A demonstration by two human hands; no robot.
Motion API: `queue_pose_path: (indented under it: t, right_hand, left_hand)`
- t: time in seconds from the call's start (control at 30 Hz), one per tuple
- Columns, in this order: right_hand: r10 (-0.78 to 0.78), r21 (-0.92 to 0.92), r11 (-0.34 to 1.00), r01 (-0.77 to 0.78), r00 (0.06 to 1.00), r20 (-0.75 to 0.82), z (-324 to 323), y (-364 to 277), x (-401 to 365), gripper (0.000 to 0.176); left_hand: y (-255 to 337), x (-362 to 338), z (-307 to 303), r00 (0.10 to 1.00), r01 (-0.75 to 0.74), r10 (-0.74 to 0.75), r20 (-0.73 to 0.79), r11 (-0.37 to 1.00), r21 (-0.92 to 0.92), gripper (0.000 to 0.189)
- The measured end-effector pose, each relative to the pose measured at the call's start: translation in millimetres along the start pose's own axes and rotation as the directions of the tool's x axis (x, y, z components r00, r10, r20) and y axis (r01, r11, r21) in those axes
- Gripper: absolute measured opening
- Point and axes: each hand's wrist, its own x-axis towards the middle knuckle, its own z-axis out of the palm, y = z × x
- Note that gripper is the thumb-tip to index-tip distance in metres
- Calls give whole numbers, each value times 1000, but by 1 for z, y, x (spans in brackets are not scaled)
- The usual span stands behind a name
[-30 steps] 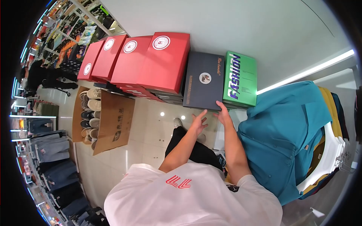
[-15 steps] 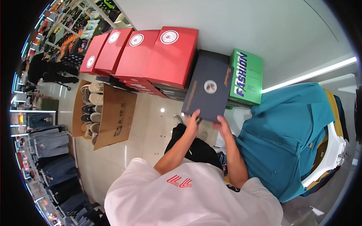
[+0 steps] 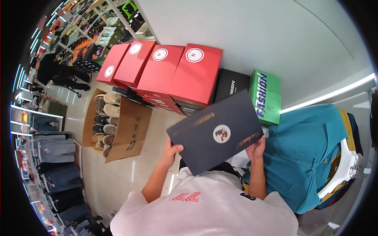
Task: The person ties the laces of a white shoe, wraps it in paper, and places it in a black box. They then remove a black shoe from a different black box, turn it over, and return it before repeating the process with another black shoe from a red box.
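A dark navy shoebox (image 3: pixel 201 143) with a round white emblem is held up in front of my chest, tilted. My left hand (image 3: pixel 171 152) grips its left end, thumb over the edge. At the lower right corner my right hand (image 3: pixel 256 148) holds it, the fingers partly under the box. Behind it a black box (image 3: pixel 233 83) shows, partly covered by the navy one. A green box (image 3: pixel 268 94) marked FASHION stands right of the black one.
Red shoeboxes (image 3: pixel 197 76) stand stacked along the wall. An open cardboard carton (image 3: pixel 132 129) of shoes is on the floor at left. Teal shirts (image 3: pixel 299 153) hang close on my right. Further off, a person in black (image 3: pixel 59 72) stands near shelves; jeans (image 3: pixel 57 151) hang at left.
Both hands have lifted the navy shoebox off the stack and drawn it toward my chest, turning it. The black box beneath has come into view.
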Motion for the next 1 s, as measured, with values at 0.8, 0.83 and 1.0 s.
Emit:
queue_pose_path:
  t: [0.8, 0.83, 1.0]
  right_hand:
    - [-304, -740, 670, -58, 888, -345, 213, -2, 150, 26]
    - [-303, -737, 672, -64, 885, -354, 226, -4, 152, 26]
    - [-444, -682, 715, 155, 854, -271, 288, -18, 172, 34]
  left_hand:
    - [203, 291, -99, 996, 59, -67, 58, 991, 122, 52]
    - [212, 298, -98, 994, 65, -67, 84, 998, 23, 48]
    - [249, 318, -66, 978, -201, 193, 83, 973, 111, 57]
